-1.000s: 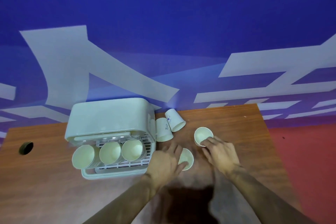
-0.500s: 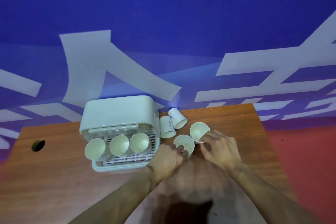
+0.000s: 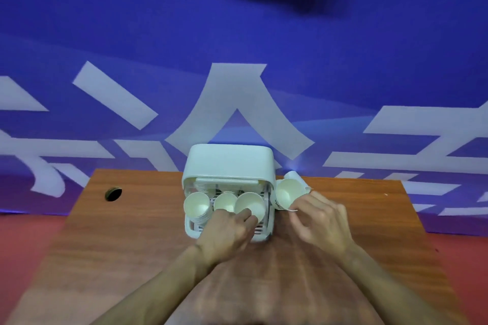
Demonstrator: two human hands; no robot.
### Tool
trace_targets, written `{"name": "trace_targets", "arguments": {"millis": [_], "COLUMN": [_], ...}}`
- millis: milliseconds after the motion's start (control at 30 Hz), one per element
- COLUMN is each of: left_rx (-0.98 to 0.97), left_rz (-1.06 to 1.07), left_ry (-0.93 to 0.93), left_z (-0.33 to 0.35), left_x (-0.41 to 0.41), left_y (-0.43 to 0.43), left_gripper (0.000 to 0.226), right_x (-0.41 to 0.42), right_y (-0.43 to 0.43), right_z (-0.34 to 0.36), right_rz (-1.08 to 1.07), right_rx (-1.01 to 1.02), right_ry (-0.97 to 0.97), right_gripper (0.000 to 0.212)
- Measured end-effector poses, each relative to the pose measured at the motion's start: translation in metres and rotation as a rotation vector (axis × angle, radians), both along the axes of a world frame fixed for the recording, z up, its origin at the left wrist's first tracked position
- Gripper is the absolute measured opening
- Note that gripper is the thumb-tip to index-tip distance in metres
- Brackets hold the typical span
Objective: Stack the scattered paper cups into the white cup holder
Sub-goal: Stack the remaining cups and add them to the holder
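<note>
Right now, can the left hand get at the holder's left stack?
Likely yes for reach: the left stack lies uncovered just beside the left hand. But its fingers grip a cup, so a grasp looks blocked.

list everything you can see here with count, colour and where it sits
cup holder: one, white, back middle of the table, open front toward the person
stacked cups: two mouths showing, cream-white, left and middle of the holder's rack
third cup: one, cream-white, right end of the rack
held cup: one, cream-white, just right of the holder
rear cup: at least one, white, behind the held cup, partly hidden
table: one, brown wood
cable hole: one, dark, table's back left
wall: blue with white shapes
floor: red, beside the table
left hand: grips the third cup
right hand: holds the held cup
</note>
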State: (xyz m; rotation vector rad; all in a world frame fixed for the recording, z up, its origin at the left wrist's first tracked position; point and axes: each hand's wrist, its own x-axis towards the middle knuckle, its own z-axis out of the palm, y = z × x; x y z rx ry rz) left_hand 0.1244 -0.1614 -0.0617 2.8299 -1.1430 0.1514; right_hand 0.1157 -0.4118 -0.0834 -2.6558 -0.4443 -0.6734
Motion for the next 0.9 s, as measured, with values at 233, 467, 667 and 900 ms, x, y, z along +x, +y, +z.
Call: {"name": "trace_targets", "arguments": {"millis": [233,467,667,900], "left_rx": [0.087,0.277,0.335,0.428], "left_rz": [0.015,-0.027,-0.043,0.050], "left_ry": [-0.003,0.032,0.064,0.230], "left_z": [0.000,-0.013,-0.032,-0.051], "left_x": [-0.001,0.015,0.025,0.038], "left_y": [0.057,0.066,0.062,0.050], "left_gripper": [0.022,0.035,0.038,0.028], "right_x": [-0.012,-0.015,-0.008,0.009], "right_y": [0.045,0.055,0.060,0.069], "right_z": [-0.008,-0.028,-0.048,-0.058], "right_rz": [0.155,0.134,0.097,0.073], "right_rx": [0.054,0.024,0.011,-0.143], "right_ry": [-0.012,0.141,0.237,0.479], "right_gripper": [0.004,0.009,0.007,0.023]}}
